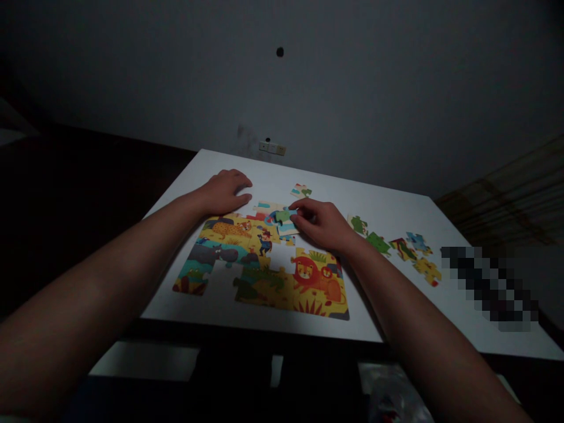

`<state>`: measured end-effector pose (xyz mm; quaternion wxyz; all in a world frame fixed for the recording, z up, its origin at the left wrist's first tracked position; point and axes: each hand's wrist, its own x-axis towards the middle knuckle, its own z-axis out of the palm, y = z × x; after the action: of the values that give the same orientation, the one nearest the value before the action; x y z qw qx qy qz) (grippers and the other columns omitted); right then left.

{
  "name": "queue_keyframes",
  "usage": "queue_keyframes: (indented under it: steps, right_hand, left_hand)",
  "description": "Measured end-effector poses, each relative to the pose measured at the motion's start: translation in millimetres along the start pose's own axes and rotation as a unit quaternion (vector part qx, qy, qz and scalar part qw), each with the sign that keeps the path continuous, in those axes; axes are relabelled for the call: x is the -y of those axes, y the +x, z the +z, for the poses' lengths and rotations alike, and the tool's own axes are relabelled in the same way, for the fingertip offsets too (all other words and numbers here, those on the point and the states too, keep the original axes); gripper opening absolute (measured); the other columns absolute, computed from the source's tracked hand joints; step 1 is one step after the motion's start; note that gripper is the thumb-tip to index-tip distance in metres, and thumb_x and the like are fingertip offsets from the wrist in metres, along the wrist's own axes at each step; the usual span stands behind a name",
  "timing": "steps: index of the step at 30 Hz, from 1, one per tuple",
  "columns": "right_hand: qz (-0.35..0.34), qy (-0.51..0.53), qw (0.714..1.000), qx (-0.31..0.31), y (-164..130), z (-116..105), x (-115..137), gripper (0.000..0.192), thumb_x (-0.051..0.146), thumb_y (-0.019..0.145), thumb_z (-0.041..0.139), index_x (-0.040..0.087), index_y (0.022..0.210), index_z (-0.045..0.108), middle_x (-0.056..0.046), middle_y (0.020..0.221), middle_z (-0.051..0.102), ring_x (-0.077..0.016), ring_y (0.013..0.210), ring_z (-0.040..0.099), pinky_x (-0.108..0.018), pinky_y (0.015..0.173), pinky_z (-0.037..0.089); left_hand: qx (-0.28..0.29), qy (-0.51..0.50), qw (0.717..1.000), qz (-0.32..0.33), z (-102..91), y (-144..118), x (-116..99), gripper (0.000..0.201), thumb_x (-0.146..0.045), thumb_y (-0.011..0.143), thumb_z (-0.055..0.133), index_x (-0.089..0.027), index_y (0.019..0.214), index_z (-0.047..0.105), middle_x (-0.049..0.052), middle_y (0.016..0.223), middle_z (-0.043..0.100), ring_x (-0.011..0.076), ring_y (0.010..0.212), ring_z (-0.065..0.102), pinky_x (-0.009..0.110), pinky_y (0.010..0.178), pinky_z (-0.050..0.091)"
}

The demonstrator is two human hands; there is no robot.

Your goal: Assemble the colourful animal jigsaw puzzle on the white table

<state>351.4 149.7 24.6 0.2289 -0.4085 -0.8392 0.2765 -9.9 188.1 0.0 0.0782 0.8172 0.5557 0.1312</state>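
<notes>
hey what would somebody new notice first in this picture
Probably the bright, partly assembled animal puzzle on the white table, with a red-maned lion toward its near right corner. Next, the right hand holding a blue-and-green piece over the puzzle's far side. Several loose pieces lie farther right.

Behind the white table point(396, 208) rises a dim grey wall point(374, 88) bearing sockets point(272, 148); striped fabric point(515, 188) shows to the table's right.

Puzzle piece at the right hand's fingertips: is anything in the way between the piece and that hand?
Nothing visible: the right hand touches the puzzle piece directly with its fingertips. The partly joined puzzle lies flat around it, not in between.
</notes>
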Motion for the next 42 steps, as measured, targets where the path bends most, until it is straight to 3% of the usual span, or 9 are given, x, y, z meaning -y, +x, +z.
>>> queue_keyframes:
  steps: [9,19,26,42]
  right_hand:
    - [0.003,-0.014,1.0,0.0,-1,0,2,0.032,0.041,0.111,0.076,0.025,0.135,0.089,-0.009,0.103,0.09,-0.0278,0.087,0.079,-0.044,0.086,0.06]
    - [0.004,-0.021,1.0,0.003,-2,0,3,0.033,0.041,0.111,0.077,0.025,0.137,0.089,-0.008,0.103,0.09,-0.0268,0.088,0.078,-0.042,0.086,0.058]
    - [0.011,-0.01,1.0,0.006,0,-2,3,0.032,0.044,0.11,0.08,0.026,0.135,0.089,-0.008,0.102,0.089,-0.0283,0.089,0.078,-0.043,0.086,0.059]
    - [0.014,-0.001,1.0,0.005,-1,-2,4,0.034,0.044,0.11,0.077,0.023,0.135,0.089,-0.009,0.103,0.088,-0.0277,0.089,0.078,-0.043,0.086,0.058]
  left_hand:
    - [0.005,0.015,1.0,-0.001,-1.2,0,-3,0.068,-0.061,0.108,0.057,-0.021,0.157,0.081,0.02,0.166,0.077,0.0465,0.158,0.067,0.065,0.138,0.052]
    - [0.041,0.036,0.998,0.04,-4.4,-6,-29,0.066,-0.054,0.113,0.054,-0.022,0.165,0.077,0.021,0.171,0.074,0.0441,0.159,0.068,0.062,0.139,0.052]
    - [0.035,0.005,0.999,0.038,-2.1,-3,-19,0.067,-0.061,0.109,0.06,-0.028,0.163,0.08,0.017,0.174,0.074,0.0458,0.161,0.066,0.064,0.14,0.049]
    - [0.03,-0.002,0.999,0.041,-1.0,-2,-17,0.066,-0.061,0.108,0.06,-0.027,0.16,0.082,0.017,0.173,0.075,0.0473,0.161,0.066,0.066,0.14,0.05]
